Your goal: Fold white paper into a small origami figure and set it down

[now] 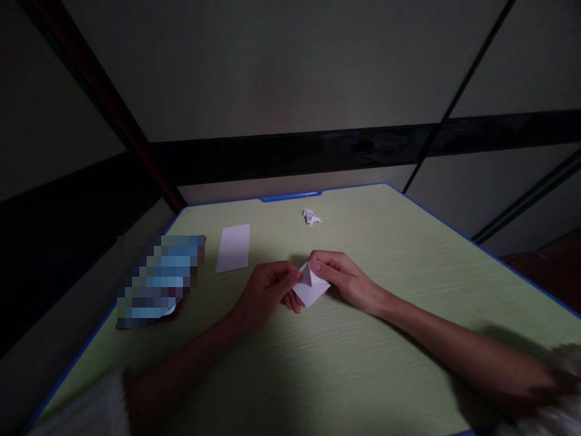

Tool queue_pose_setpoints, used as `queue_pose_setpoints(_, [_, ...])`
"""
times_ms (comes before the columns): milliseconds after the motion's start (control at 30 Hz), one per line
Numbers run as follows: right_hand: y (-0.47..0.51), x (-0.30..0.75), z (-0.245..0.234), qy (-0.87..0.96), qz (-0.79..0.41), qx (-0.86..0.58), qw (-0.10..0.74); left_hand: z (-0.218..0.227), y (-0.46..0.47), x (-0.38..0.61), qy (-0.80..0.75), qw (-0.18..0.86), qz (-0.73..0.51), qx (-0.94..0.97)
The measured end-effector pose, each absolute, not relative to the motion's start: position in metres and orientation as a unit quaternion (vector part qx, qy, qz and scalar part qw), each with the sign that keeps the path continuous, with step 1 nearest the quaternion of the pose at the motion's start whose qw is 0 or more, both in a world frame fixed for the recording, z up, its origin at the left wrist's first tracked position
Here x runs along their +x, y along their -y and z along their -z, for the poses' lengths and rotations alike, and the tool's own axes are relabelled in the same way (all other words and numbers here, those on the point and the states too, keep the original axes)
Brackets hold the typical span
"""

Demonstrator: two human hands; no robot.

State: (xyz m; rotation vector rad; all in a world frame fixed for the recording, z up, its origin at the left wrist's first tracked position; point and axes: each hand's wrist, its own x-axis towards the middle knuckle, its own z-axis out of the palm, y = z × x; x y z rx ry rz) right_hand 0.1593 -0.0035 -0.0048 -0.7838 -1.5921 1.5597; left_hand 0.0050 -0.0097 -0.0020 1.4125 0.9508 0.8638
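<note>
A small white folded paper (pixel 310 295), roughly diamond shaped with a raised flap on its upper side, is held just above the table between both hands. My left hand (pixel 271 286) pinches its left corner, thumb on top and some fingers curled beneath. On the upper right edge, my right hand (pixel 341 274) grips with the thumb over the paper; its other fingers are partly hidden behind. Farther back on the table sits a small white origami frog (pixel 311 217), apart from both hands.
A white rectangle of paper (pixel 233 248) lies left of centre on the pale green table (pixel 408 254), which has a blue rim. Near the left edge is a pixelated flat object (pixel 161 281). Behind the table stand pale panels (pixel 281 72) crossed by a dark band.
</note>
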Motion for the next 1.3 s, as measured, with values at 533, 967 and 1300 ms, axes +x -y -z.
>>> queue_pose_setpoints(533, [0.0018, 0.1570, -0.0005, 0.604, -0.615, -0.331, 0.383, 0.0000, 0.0096, 0.0060, -0.458, 0.543, -0.407, 0.575])
queue_pose_setpoints(967, [0.0039, 0.1578, 0.0044, 0.657, -0.595, -0.330, 0.326, 0.0036, 0.0128, 0.0062, -0.433, 0.547, -0.368, 0.615])
queue_pose_setpoints(1300, [0.0037, 0.1577, 0.0029, 0.662, -0.560, -0.355, 0.350, 0.0022, 0.0100, 0.0065, -0.435, 0.538, -0.377, 0.616])
